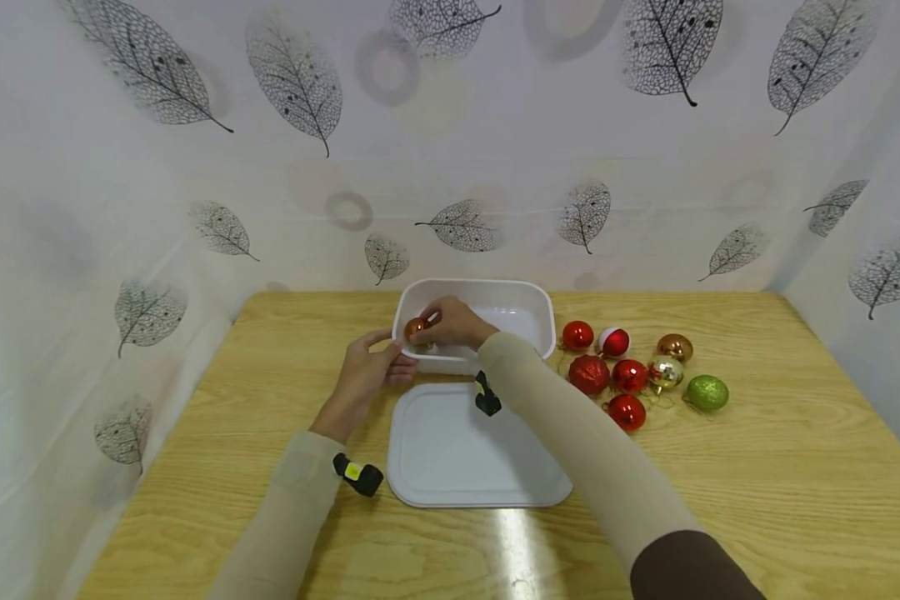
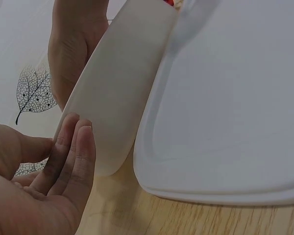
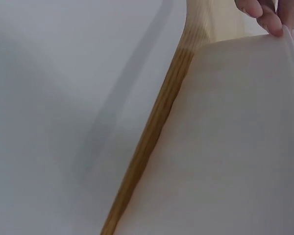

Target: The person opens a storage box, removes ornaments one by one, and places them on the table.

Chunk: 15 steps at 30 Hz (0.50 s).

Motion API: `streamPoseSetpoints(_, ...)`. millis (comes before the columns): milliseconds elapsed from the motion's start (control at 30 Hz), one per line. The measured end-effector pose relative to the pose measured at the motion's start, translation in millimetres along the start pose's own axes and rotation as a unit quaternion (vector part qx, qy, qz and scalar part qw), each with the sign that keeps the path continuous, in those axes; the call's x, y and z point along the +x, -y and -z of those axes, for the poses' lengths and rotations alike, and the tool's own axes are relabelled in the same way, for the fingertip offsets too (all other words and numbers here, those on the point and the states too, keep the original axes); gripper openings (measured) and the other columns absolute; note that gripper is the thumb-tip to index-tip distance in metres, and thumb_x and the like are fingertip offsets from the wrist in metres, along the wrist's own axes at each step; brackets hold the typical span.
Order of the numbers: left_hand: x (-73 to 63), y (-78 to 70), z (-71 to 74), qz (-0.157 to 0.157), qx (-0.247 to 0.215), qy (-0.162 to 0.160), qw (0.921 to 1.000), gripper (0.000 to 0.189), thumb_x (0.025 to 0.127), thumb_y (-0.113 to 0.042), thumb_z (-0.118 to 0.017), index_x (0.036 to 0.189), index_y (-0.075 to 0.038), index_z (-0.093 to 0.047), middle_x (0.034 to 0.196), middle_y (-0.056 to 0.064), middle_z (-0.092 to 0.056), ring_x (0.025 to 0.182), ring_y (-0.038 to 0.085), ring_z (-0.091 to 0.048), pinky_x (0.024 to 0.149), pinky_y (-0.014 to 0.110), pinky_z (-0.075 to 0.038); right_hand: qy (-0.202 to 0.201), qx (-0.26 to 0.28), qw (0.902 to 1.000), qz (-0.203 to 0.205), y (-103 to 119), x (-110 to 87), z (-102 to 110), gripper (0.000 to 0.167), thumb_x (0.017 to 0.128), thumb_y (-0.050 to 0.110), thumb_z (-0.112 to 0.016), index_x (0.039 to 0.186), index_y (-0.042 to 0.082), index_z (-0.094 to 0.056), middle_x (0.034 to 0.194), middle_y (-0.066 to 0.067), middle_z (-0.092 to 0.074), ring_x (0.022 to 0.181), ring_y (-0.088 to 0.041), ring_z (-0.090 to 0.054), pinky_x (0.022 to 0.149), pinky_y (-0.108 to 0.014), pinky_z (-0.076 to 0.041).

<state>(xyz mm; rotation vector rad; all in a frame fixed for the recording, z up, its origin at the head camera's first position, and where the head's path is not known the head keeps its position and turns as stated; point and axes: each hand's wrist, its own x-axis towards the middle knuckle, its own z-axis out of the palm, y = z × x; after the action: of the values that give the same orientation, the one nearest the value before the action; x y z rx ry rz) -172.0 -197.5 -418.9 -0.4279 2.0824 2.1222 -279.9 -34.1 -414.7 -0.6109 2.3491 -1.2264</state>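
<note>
A white plastic box (image 1: 480, 364) stands at the back of the table. Inside its left end, my right hand (image 1: 453, 323) pinches a shiny copper-coloured bauble (image 1: 416, 328) between thumb and fingers. My left hand (image 1: 366, 371) holds the box's front left corner. In the left wrist view the left fingers (image 2: 83, 161) lie along the outer wall, with the thumb at the rim. That view shows part of the right hand (image 2: 73, 54) reaching over the rim; the bauble is hidden there. The right wrist view shows mostly the box's outer wall (image 3: 225, 137), with some left fingertips (image 3: 270, 22) at the corner.
A white lid (image 1: 472, 450) lies flat in front of the box. To the right sits a cluster of baubles: several red ones (image 1: 588, 375), a red and white one (image 1: 613, 342), a gold one (image 1: 666, 372), a copper one (image 1: 675, 347) and a green one (image 1: 707, 392). A leaf-patterned sheet hangs behind.
</note>
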Motion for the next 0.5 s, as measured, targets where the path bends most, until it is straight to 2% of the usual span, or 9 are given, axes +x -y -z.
streamPoseSetpoints(300,0.8,-1.4,-0.8,0.004,0.002,-0.006,1.0,0.043,0.107,-0.016,-0.054,0.146,-0.002,-0.045,0.084,0.011,-0.074,0.071,0.015,-0.073,0.072,0.03,-0.064,-0.004,-0.046,0.9989,0.005,5,-10.2,13,0.042,0.086,0.023,-0.083,0.117,-0.001,-0.07,0.11,-0.012,-0.071,0.1,-0.022,-0.064,0.087,-0.028,-0.054)
streamPoseSetpoints(500,0.2,-2.9,-1.3,0.013,0.007,-0.01,0.9998,0.044,0.107,-0.016,-0.054,0.147,-0.002,-0.045,0.087,0.013,-0.074,0.073,0.017,-0.073,0.074,0.03,-0.064,-0.011,-0.03,0.9994,0.012,7,-20.9,27,0.044,0.086,0.021,-0.083,0.121,-0.001,-0.068,0.11,-0.013,-0.071,0.094,-0.022,-0.066,0.08,-0.028,-0.059)
